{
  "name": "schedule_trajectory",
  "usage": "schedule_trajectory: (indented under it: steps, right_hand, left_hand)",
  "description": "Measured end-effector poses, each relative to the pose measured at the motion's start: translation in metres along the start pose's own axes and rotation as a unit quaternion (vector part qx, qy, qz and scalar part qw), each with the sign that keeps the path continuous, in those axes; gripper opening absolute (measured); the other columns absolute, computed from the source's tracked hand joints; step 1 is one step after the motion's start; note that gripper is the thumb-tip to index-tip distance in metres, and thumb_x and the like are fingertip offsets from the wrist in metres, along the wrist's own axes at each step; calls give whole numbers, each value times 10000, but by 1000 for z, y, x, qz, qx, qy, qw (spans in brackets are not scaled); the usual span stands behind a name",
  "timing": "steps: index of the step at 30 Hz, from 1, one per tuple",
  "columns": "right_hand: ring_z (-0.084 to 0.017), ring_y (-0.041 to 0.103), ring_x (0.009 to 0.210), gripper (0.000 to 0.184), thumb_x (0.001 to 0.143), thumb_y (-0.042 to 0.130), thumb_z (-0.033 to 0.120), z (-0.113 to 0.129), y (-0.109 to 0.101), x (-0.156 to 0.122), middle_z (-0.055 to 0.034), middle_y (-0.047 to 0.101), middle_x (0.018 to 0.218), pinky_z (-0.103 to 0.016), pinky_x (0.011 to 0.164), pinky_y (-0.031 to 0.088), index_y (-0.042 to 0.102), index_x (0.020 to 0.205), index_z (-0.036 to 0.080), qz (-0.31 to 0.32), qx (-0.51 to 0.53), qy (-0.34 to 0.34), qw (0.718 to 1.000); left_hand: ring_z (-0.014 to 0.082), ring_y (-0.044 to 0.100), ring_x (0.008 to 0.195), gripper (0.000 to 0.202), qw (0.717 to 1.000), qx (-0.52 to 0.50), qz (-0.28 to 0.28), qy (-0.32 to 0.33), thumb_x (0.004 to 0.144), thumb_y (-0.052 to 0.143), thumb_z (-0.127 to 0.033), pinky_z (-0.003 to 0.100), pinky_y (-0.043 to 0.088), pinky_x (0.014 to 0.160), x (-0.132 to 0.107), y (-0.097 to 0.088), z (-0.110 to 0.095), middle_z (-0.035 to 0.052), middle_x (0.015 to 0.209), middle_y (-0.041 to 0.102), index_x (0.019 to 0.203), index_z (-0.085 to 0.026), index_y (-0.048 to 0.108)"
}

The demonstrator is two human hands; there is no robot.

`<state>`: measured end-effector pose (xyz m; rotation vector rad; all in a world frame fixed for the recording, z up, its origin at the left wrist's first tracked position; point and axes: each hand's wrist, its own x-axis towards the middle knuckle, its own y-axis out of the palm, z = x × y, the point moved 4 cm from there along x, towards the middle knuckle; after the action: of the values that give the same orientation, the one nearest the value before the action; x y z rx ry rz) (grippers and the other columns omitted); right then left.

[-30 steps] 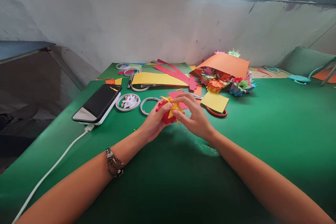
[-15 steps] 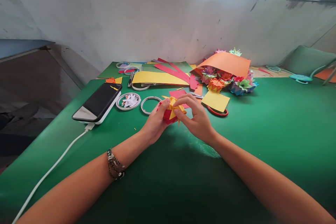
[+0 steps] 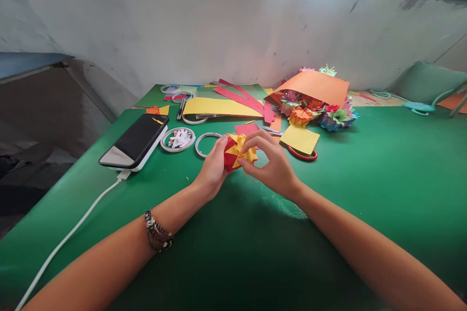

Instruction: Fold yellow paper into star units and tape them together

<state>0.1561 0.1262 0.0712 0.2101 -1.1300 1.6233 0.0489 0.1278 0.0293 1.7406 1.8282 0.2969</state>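
Note:
My left hand [image 3: 213, 167] is wrapped around the red base of a red and yellow paper flower [image 3: 232, 154], which I hold tilted above the green table. The thumb and fingers of my right hand [image 3: 272, 160] pinch the yellow petals on its right side. Just behind the flower lies a piece of red paper [image 3: 247, 129]. A roll of tape [image 3: 197, 148] rests to the left of my left hand. Beyond my right hand a yellow paper square [image 3: 299, 139] partly covers scissors with red handles [image 3: 309, 157].
A phone [image 3: 135, 138] on a white power bank, with a white cable [image 3: 69, 238], lies at left. White paper scraps [image 3: 180, 139] sit inside a tape ring. Yellow card [image 3: 222, 107] and red strips [image 3: 241, 99] lie behind. Finished paper flowers [image 3: 337, 119] stand under an orange sheet [image 3: 315, 86].
The flower has turned in my left hand, so more of its red side and yellow points show. My left thumb has shifted left; my right hand stays at the petals.

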Motion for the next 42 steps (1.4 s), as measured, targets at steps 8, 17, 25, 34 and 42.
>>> schedule_trajectory:
  steps: [8,17,25,34,42]
  right_hand:
    - [-151,493,793,126,693,568,139,1,1,-1,-19,496,820,-307,684,435,468,721,210,4,-19,-4,1000]
    - [-177,475,872,193,678,566,166,0,0,-2,-38,474,879,-335,723,438,458,828,221,-19,-36,1,999]
    - [-144,482,859,337,727,509,209,-14,-8,-3,-45,476,1019,-321,742,470,435,1054,239,-29,74,101,992]
    - [-149,483,923,354,769,472,254,-19,-10,-1,-49,454,1058,-303,747,492,491,1123,259,16,119,120,985]
    - [-137,493,899,334,749,504,194,-13,-8,-2,-35,472,1040,-318,804,471,486,1074,270,7,101,92,991]
  left_hand:
    - [102,546,678,227,1000,3,-16,3,853,392,-340,186,434,579,0,0,1,13,795,581,871,-162,531]
    - [140,585,743,353,998,25,53,32,789,444,-329,211,466,561,-6,4,-4,5,862,572,1129,-247,394]
    - [209,543,991,808,973,95,195,80,612,654,-187,341,469,793,-13,10,-4,38,1195,488,1274,-327,213]
    - [144,570,838,572,938,239,148,204,674,654,-202,233,483,671,-8,2,-8,54,1187,482,1182,-271,401]
    - [73,543,554,478,926,273,129,227,715,611,-273,213,476,519,-8,1,-11,41,1031,532,1140,-241,393]
